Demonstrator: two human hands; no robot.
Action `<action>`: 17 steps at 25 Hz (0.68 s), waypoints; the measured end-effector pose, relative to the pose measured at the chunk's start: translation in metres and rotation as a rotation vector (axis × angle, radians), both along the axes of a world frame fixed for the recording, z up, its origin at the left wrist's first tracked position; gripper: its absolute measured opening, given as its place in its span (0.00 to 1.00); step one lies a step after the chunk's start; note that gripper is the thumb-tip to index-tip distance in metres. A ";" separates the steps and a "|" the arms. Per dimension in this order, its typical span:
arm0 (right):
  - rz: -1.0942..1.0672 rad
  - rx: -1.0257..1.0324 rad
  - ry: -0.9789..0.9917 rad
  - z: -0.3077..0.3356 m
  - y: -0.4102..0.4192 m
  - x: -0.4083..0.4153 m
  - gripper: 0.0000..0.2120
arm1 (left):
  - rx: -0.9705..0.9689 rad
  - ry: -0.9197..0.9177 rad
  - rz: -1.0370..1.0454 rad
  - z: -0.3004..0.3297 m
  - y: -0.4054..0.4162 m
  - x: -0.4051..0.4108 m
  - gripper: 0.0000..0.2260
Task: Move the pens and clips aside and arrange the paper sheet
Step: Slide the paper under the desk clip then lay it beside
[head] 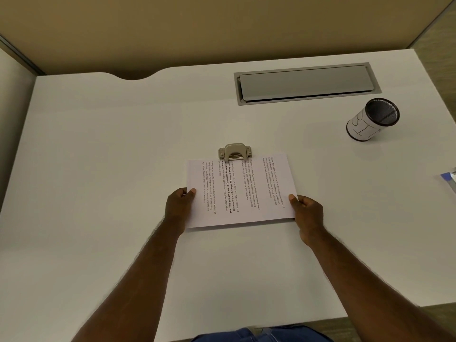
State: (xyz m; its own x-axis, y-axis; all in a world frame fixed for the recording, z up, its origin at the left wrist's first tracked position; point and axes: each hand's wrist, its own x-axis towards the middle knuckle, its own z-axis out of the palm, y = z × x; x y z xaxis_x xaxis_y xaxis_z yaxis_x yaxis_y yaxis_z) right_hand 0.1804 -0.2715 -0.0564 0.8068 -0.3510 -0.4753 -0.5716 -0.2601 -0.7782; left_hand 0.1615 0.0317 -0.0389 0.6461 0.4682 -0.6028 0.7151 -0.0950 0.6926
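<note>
Paper sheet [240, 191], printed with sideways text, lay at the middle of the white counter [98, 144], its far edge just under a metal clip [235, 151]. Left hand [179, 204] pinched its left edge, thumb on top; right hand [307, 209] gripped the right edge likewise. Well apart at the right stood a mesh pen cup [372, 119].

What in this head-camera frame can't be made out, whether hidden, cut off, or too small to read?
- Blue-and-white object, head view: cut off by the right edge, so its identity is unclear.
- Printed white paper sheet: text too small and sideways to read in full.
- Silver metal clip: the paper's far edge covers its lower part; whether it grips the sheet is unclear.
- Black mesh pen cup: the inside is too dark to tell its contents.
- Fingers of left hand and right hand: hidden under the sheet.
</note>
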 end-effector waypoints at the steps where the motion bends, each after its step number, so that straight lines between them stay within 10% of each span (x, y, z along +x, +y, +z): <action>1: 0.001 -0.001 0.002 -0.001 0.000 0.000 0.11 | 0.002 -0.001 0.001 0.000 0.000 0.001 0.13; 17: 0.083 -0.163 -0.040 -0.001 0.006 0.007 0.13 | 0.008 -0.008 -0.008 -0.006 0.003 0.009 0.15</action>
